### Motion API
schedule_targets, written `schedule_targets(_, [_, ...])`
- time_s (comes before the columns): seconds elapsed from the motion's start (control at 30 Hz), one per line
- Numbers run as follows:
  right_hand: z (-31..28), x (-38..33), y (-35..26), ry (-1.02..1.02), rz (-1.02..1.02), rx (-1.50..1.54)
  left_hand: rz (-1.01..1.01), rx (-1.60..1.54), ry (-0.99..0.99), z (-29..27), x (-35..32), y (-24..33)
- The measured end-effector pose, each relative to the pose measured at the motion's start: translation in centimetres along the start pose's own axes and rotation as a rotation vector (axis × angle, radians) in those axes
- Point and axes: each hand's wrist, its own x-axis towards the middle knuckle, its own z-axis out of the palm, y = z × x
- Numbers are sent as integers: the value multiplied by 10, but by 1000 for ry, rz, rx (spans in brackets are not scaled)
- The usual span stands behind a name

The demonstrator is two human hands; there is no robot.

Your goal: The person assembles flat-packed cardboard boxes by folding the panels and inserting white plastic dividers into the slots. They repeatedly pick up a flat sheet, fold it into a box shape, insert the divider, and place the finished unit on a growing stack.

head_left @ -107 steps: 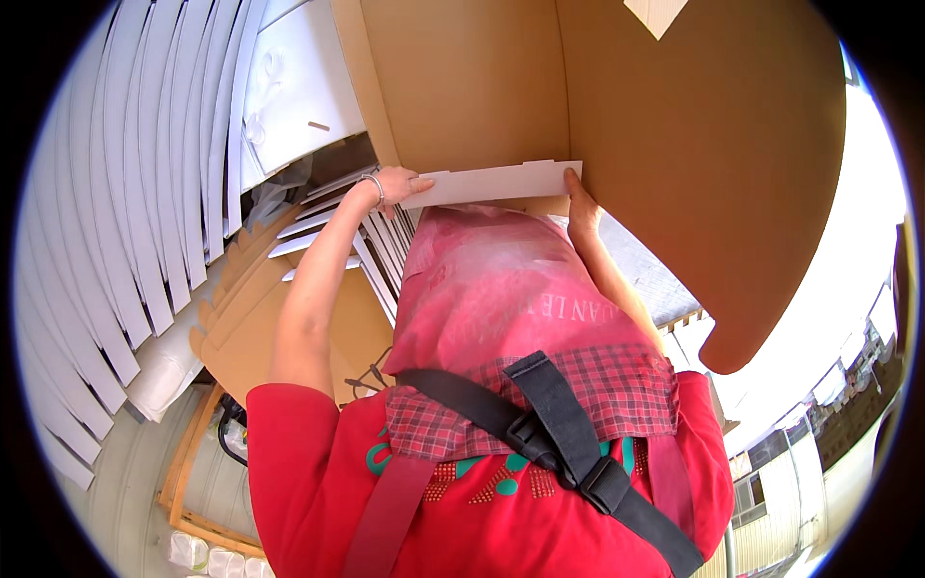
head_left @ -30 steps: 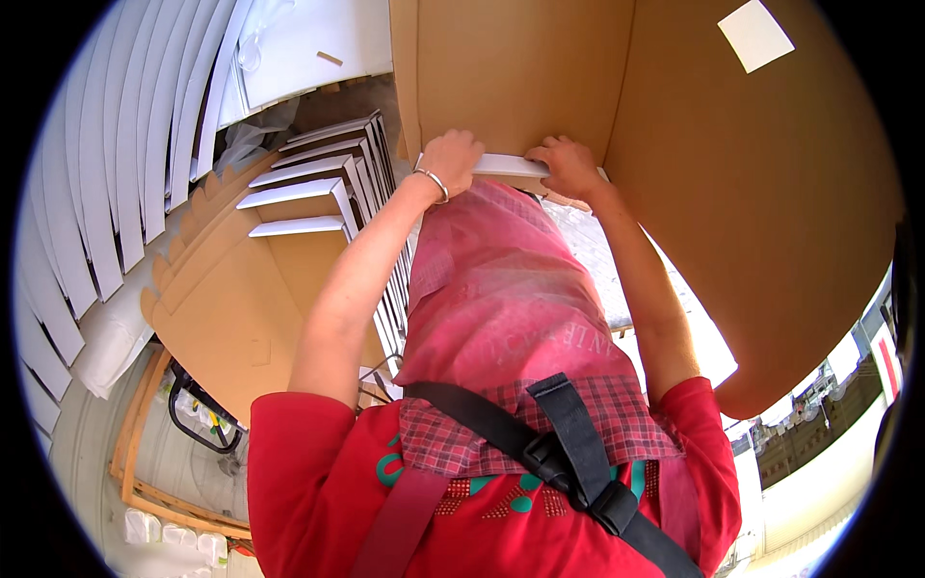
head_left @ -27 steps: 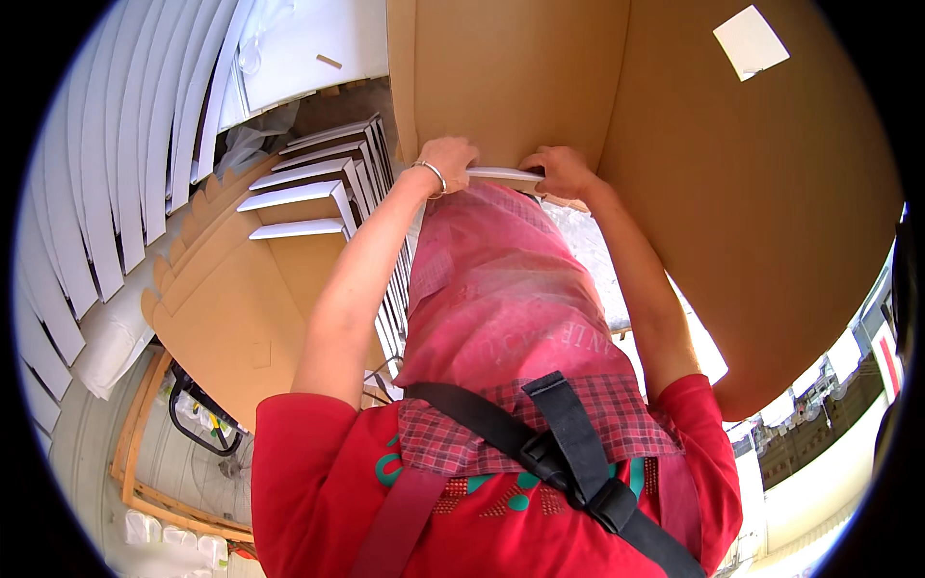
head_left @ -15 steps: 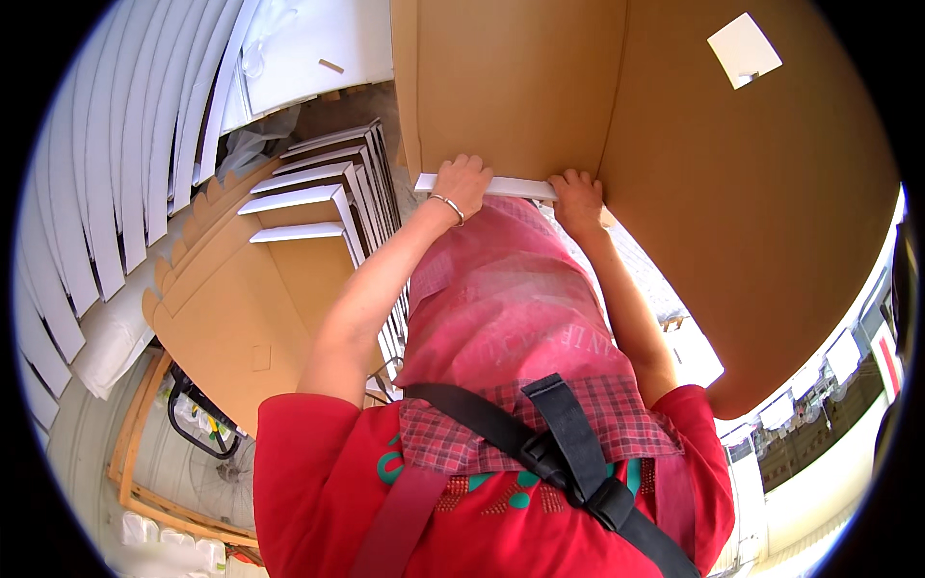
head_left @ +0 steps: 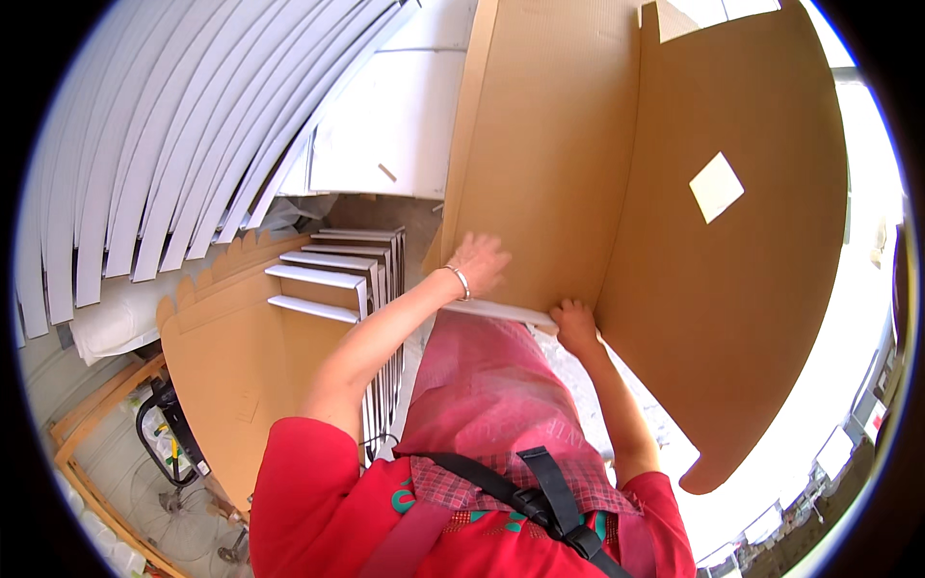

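In front of me stands a large brown cardboard display piece [head_left: 549, 144] with a folded white near edge [head_left: 501, 312] and a tall side panel with a pale diamond-shaped cut-out. My right hand [head_left: 576, 328] is closed over that edge near the corner where back and side panels meet, its thumb hidden. Somewhat blurred, my left hand [head_left: 479, 262] is over the brown inner surface near the left end of the edge, with its fingers stretched out and nothing visible in them.
At my left stand several nested cardboard pieces [head_left: 226, 371] with white edges. Many white-edged sheets [head_left: 193, 125] fan out at the upper left. Beyond lies a white surface [head_left: 385, 120] with a small brown scrap on it. A wooden frame [head_left: 92, 424] and a bicycle wheel [head_left: 178, 501] are lower left.
My left hand has come off the white edge and moved over the brown surface. My right hand stays on the edge. The view has shifted, so the cardboard piece appears lower.
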Motion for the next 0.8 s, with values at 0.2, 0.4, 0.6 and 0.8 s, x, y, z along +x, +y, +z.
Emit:
schedule_targets(0.2, [-16, -83, 88, 17, -53, -280, -53, 471, 722, -49, 56, -75])
schedule_targets(0.4, [-44, -144, 196, -89, 220, -529, 116, 674, 673, -52, 115, -68])
schedule_targets(0.6, [-73, -95, 119, -43, 387, 168, 198, 743, 454, -49, 127, -41])
schedule_targets(0.8, [-25, -45, 28, 10, 176, 38, 406, 661, 217, 8, 63, -6])
